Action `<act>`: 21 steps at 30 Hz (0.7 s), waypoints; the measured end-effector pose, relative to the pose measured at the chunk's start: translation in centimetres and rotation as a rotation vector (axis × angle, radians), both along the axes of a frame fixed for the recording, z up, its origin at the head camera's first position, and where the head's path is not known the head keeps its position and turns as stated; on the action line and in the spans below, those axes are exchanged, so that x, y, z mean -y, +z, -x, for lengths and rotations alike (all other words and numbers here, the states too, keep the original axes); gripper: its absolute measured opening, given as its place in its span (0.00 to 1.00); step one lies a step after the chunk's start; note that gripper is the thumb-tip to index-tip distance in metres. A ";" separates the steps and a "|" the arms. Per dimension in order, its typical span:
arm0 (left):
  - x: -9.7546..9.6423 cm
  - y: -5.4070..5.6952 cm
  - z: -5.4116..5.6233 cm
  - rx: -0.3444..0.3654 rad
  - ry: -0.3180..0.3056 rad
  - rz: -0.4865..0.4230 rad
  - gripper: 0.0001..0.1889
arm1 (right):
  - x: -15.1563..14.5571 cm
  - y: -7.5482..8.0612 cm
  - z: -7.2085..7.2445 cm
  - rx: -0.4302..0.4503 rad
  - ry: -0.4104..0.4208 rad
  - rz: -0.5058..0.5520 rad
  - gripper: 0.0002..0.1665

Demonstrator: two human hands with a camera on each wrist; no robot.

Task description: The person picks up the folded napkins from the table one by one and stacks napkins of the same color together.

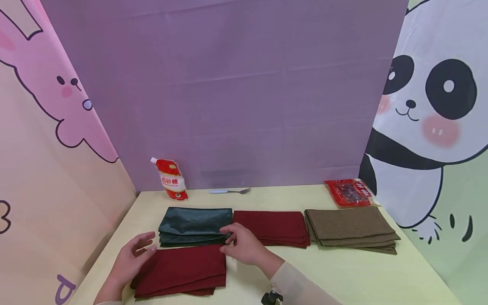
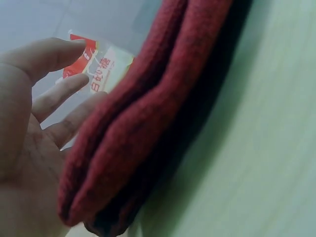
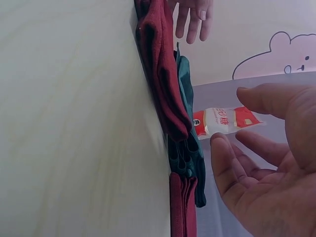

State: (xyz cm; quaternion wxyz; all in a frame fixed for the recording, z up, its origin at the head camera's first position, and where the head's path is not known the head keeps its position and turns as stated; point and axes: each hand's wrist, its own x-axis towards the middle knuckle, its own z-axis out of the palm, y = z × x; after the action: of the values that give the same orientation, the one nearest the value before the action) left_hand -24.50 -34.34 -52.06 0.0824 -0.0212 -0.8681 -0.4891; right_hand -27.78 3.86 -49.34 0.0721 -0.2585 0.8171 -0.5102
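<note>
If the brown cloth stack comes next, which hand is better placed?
Probably the right hand: it looks empty and is nearer the brown cloth stack; the left hand is farther away.

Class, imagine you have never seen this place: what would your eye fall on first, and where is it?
The big cartoon panda on the right wall likely draws the eye first, beside the plain purple backdrop. Next comes the near dark red folded cloth at the front of the table, with the left hand by its left edge and the right hand near its far right corner.
</note>
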 end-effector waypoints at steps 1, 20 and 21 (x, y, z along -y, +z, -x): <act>0.0 0.0 0.0 0.000 -0.004 -0.008 0.29 | 0.0 0.0 0.0 0.000 0.002 -0.009 0.30; 0.9 -0.5 -0.3 0.042 0.031 0.089 0.25 | 0.3 -0.4 -0.4 0.054 0.058 -0.112 0.28; 1.0 -0.6 -0.3 0.049 0.035 0.095 0.25 | 0.3 -0.4 -0.4 0.058 0.059 -0.116 0.27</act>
State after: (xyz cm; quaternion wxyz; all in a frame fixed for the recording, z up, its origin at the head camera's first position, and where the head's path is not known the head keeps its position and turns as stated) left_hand -24.18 -35.29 -52.64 0.0685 0.0020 -0.8923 -0.4462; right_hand -27.38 3.58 -49.72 0.1255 -0.2627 0.8349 -0.4672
